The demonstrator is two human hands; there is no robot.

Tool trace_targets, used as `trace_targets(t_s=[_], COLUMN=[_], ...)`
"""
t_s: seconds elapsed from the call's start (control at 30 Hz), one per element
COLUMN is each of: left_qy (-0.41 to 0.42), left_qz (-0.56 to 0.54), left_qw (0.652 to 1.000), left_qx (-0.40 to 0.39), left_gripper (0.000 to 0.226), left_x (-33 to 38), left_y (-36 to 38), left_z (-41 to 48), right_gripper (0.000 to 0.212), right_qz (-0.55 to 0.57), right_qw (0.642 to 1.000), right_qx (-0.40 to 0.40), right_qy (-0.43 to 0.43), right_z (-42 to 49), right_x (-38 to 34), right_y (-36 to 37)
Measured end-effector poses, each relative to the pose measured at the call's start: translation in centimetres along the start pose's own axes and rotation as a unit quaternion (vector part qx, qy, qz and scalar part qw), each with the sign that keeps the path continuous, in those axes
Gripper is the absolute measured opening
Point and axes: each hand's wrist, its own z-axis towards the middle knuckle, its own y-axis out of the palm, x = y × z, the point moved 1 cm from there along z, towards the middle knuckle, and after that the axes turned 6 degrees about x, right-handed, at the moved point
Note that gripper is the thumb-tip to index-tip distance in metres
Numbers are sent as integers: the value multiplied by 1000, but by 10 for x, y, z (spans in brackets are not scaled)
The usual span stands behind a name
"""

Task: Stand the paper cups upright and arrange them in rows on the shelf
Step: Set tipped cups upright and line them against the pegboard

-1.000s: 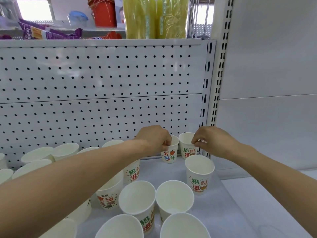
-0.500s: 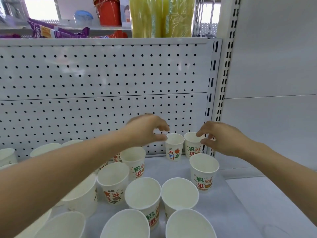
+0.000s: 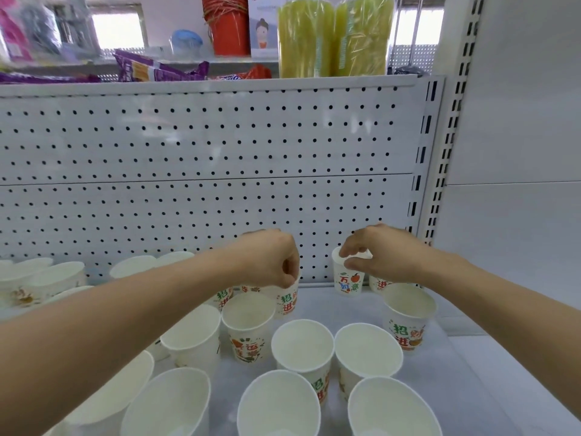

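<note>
Right hand [image 3: 380, 256] pinches the rim of one back-row cup [image 3: 348, 280] against the pegboard [image 3: 188, 152], left hand [image 3: 270, 259] curls on the rim of a second cup [image 3: 286, 302] to its left, both upright on the shelf [image 3: 327, 305], over a dozen other upright cups [image 3: 301, 347] clustered around, exact count hidden by the left arm.

— What is kept from view at the hands?
— The rim of the left cup [image 3: 286, 302] is covered by the left hand [image 3: 267, 259], by which it is gripped. Part of the apple-print cup's [image 3: 348, 280] rim is hidden by the pinching right hand [image 3: 380, 253]. The corner cup [image 3: 381, 284] is largely masked behind it.
— And at the edges?
— The front cups [image 3: 278, 404] are cut off below and the far-left cups [image 3: 19, 284] at the side. The upper-shelf packets [image 3: 19, 36] are blurred, and their labels cannot be read.
</note>
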Motion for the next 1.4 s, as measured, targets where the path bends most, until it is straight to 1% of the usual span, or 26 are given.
trace_targets(t_s=[0.07,0.2,0.4,0.53,0.77,0.87,0.97,1.07,1.1,1.17,1.2,1.27,1.33,1.4], left_qy=[8,21,9,-1,18,27,16,-9,-17,-43,-60,-91,-109,-126], left_qz=[0,44,82,82,72,79,38,-39,-65,-97,-97,-65,-46,-60], left_qw=[1000,999,997,997,996,995,997,993,992,992,993,994,993,990], left_qx=[-5,-24,11,16,43,46,59,110,110,72,45,7,-4,2], left_gripper=[8,3,11,15,14,18,30,27,24,23,25,36,42,34], left_x=[1,1,-2,-2,-3,-3,-8,-32,-42,-61,-67,-76,-82,-87], left_y=[3,13,15,21,28,29,20,-3,-9,-15,-14,-7,2,9], left_z=[3,8,28,38,45,45,36,17,10,-5,-12,-20,-21,-20], right_gripper=[28,27,25,20,22,22,22,24,24,24,25,28,28,24], right_qz=[2,-1,-15,-24,-17,-16,-9,-6,-3,9,14,18,19,13], right_qw=[1000,1000,999,999,1000,1000,1000,999,999,999,999,999,999,1000], right_qx=[-1,0,4,-3,-3,-2,11,31,35,31,26,15,4,-4], right_qy=[6,18,31,27,16,17,25,15,9,-6,-14,-25,-25,-23], right_z=[-4,-9,-5,-2,-2,-1,-1,-2,-2,4,7,16,22,28], right_x=[0,4,9,10,8,6,3,-2,-5,-12,-16,-24,-30,-33], right_y=[1,3,7,12,12,13,11,5,4,6,8,13,17,19])
